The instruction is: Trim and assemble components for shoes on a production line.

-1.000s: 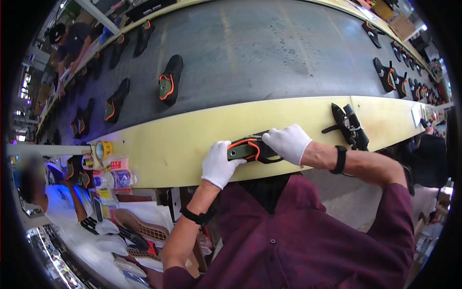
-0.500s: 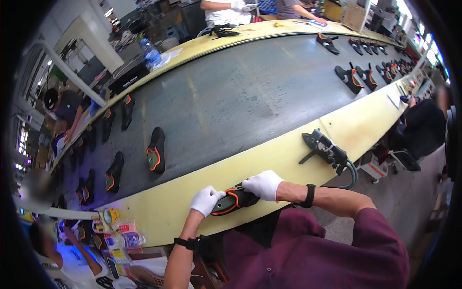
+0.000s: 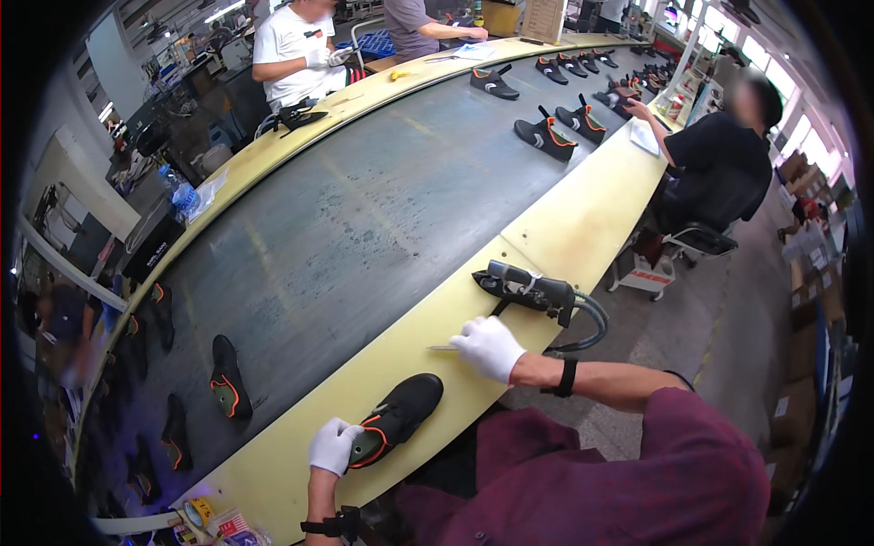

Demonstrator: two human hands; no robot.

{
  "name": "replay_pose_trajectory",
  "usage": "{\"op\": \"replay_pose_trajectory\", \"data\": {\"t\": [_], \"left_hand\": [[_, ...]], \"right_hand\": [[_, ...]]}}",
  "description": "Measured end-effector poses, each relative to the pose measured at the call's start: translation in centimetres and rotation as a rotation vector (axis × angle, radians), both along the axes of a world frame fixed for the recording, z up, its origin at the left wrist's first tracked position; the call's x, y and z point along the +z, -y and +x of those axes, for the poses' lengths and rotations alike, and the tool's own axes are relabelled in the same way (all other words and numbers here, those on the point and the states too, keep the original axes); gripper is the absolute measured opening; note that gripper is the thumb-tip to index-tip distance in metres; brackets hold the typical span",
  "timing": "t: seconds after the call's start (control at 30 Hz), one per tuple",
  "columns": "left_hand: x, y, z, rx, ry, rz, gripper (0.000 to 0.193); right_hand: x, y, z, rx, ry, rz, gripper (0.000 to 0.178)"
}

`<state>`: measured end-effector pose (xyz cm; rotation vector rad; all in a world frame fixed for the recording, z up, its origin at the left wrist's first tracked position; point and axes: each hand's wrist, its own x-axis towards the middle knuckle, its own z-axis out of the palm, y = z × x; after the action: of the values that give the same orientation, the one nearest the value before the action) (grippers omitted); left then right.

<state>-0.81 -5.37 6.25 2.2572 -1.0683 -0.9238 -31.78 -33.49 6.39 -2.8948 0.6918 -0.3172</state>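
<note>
A black shoe point(image 3: 407, 409) with orange collar trim and a green lining lies on the yellow ledge in front of me, its toe pointing away to the right. My left hand point(image 3: 335, 446), in a white glove, pinches the collar at the heel end. Apart from the shoe, to its right, my gloved right hand point(image 3: 492, 349) is closed round a thin silver tool point(image 3: 442, 348). Only the tool's narrow end shows past the fingers, so its exact kind is hidden. Just beyond that hand rests a black hand-sized device point(image 3: 526, 289) with grey hoses.
Beyond the ledge point(image 3: 564, 218) runs a dark conveyor belt point(image 3: 346, 209) carrying several similar shoes, among them one shoe point(image 3: 229, 378) at the left and another point(image 3: 544, 138) at the far right. A seated co-worker point(image 3: 719, 164) reaches over the belt at the right. A tape roll point(image 3: 198, 511) sits lower left.
My right hand has left the shoe and moved right; a thin silver tool now shows in it. My left hand stays at the heel end. The whole view has swung to the right.
</note>
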Motion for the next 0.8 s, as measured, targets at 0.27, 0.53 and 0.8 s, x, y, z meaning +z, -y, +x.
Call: {"op": "replay_pose_trajectory", "data": {"t": [0.27, 0.53, 0.8], "left_hand": [[-1.5, 0.4, -0.6, -0.024, 0.084, 0.002, 0.044], [-0.3, 0.0, -0.9, 0.169, -0.006, 0.107, 0.037], [0.2, -0.4, -1.1, 0.203, -0.067, 0.047, 0.038]], "right_hand": [[1.8, -8.2, 9.1, 0.564, 0.056, 0.554, 0.055], [1.8, -8.7, 12.9, 0.638, -0.091, 0.527, 0.047], [1.7, -9.8, 12.2, 0.627, 0.084, 0.592, 0.046]]}}
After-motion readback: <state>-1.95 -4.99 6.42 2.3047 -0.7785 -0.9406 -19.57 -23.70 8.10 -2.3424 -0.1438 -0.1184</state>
